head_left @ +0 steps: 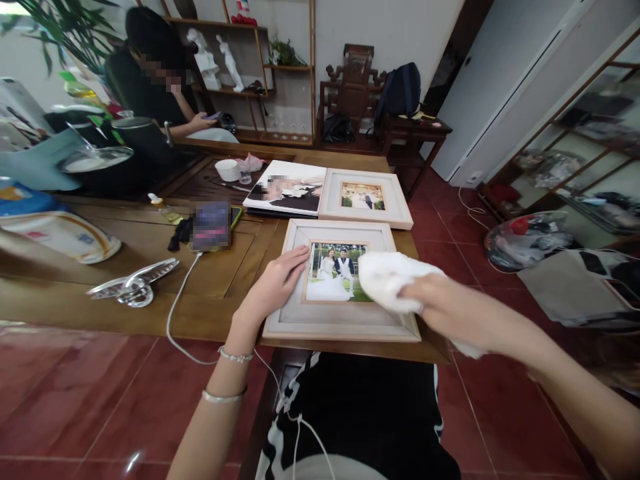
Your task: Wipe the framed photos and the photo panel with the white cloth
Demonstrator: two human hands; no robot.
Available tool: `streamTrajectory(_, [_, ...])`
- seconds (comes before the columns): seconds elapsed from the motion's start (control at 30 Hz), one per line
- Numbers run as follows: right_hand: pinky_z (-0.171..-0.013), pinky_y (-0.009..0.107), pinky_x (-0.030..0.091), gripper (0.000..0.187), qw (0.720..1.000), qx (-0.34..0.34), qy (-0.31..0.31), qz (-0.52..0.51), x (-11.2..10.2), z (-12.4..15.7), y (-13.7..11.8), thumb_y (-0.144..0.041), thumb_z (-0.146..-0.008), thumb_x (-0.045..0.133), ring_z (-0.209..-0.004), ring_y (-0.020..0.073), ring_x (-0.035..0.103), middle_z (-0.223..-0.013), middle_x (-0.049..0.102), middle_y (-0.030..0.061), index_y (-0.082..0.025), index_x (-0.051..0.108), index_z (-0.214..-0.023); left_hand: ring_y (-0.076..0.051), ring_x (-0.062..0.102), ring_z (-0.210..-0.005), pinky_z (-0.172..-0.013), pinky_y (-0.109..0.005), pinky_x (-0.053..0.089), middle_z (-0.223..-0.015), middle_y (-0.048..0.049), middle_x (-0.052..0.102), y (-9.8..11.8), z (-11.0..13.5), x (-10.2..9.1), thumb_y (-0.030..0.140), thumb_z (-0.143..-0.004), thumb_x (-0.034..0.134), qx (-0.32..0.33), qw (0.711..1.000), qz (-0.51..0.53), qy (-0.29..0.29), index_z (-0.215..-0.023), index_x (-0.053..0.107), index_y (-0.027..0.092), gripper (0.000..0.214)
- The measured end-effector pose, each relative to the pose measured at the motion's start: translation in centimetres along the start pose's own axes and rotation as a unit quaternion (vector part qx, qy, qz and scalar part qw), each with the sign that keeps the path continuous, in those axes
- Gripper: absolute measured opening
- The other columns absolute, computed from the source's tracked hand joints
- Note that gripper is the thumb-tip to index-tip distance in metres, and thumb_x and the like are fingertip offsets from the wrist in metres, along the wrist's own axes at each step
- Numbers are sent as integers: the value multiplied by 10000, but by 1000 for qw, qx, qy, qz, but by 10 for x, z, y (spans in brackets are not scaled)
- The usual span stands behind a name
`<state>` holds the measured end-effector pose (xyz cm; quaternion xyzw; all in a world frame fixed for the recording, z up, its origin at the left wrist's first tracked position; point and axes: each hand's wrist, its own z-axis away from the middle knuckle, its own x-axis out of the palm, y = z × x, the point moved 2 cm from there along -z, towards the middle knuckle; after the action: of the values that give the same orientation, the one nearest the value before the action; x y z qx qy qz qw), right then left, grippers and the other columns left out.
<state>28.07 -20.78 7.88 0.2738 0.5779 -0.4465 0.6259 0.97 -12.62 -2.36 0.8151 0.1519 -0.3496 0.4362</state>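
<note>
My left hand (277, 283) lies flat on the left rim of the frame (340, 328). Its fingers (295, 257) are straight and close together, with the tips just at the edge of the photo (331, 270). I judge that the weight pins the frame so it cannot slide. My right hand (440, 300) comes in from 3 o'clock, its fingers closed over a bunched white cloth (385, 277). The fingertips are hidden in the folds. The cloth rests on the right side of the photo and covers that edge.

The frame lies face up at the near edge of the worktop (100, 293), straight in front of me and square to my lap, within easy reach of both hands. A second frame (400, 208) lies just beyond it at 12 o'clock, and an album (285, 190) lies beside that one at 11. They are close to the near frame but do not touch it.

The worktop is dark wood. At 10 o'clock a phone (211, 225) sits on it, with a white cable (175, 310) trailing off the edge, and a metal piece (133, 283) lies at 9. Another person (150, 80) sits at the far end at 11 o'clock, looking down at something in their hand. The floor (75, 400) is red tile. A shelf (260, 67) stands against the back wall, and bags (530, 240) lie on the floor at 2 o'clock.
</note>
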Motion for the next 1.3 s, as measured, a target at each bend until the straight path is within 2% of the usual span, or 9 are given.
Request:
streamTrajectory(0.1, [-669,317,540,348,981,72,178,24,-25,-29,23,7,-731,388,-751,219,673,-840,711,73,-179,658,-845,-242,509,-1280,-1108,-461,377,-1340,-124,578,0,0,0,309,-955,421,1,1000,2,3,-1216,635,141,377])
streamTrajectory(0.17, [-818,367,516,370,955,85,276,64,-35,-55,31,16,-738,372,-951,265,649,-1030,690,143,-120,650,-939,-247,509,-1280,-1110,-459,374,-1343,-123,576,0,0,0,316,-954,426,0,1000,5,4,-1214,637,142,377])
streamTrajectory(0.23, [-1032,444,383,436,943,54,317,87,-37,-82,31,39,-740,353,-1261,310,470,-1345,532,191,-65,628,-1062,-250,506,-1283,-1113,-455,369,-1344,-125,575,0,0,-1,315,-953,426,-3,1000,9,2,-1217,636,138,381])
streamTrajectory(0.37, [-1140,534,125,469,946,-97,281,131,-26,-131,5,56,-767,350,-1428,328,174,-1519,333,160,-49,622,-1135,-255,512,-1276,-1108,-460,373,-1339,-128,579,0,-1,-1,309,-950,422,-6,1000,9,-1,-1215,636,137,382])
streamTrajectory(0.47, [-1146,449,182,483,947,-196,207,151,-4,-158,-23,51,-758,414,-1396,252,287,-1447,466,95,-116,633,-1155,-271,540,-1244,-1081,-459,400,-1307,-146,602,1,-2,-2,293,-944,426,-3,1000,-1,3,-1186,649,118,373])
streamTrajectory(0.57, [-1105,424,285,398,946,-232,154,165,20,-173,-39,16,-774,469,-1336,267,393,-1349,556,136,-92,652,-1111,-266,626,-1109,-992,-434,478,-1187,-133,669,2,-2,-3,266,-942,421,-7,1000,-8,6,-1146,668,138,345])
streamTrajectory(0.73, [-1089,471,285,358,954,-205,127,179,29,-167,-32,-9,-797,456,-1325,306,399,-1306,567,198,-75,666,-1079,-258,592,-1171,-1021,-442,456,-1246,-112,644,2,-2,-3,255,-944,412,2,1000,-2,4,-1166,663,173,345])
streamTrajectory(1.13, [-938,410,401,364,978,-11,73,194,9,-103,35,29,-709,426,-1065,279,574,-1002,680,139,-156,698,-866,-247,523,-1267,-1108,-460,377,-1325,-128,590,-1,-2,-2,291,-943,428,-4,1000,11,5,-1200,645,133,372])
streamTrajectory(1.3, [-881,398,430,403,971,-21,81,222,13,-79,31,56,-666,383,-1018,283,567,-971,662,150,-134,682,-858,-239,526,-1265,-1108,-458,379,-1310,-125,601,-1,-2,-1,270,-941,424,-1,1000,10,7,-1177,659,128,362])
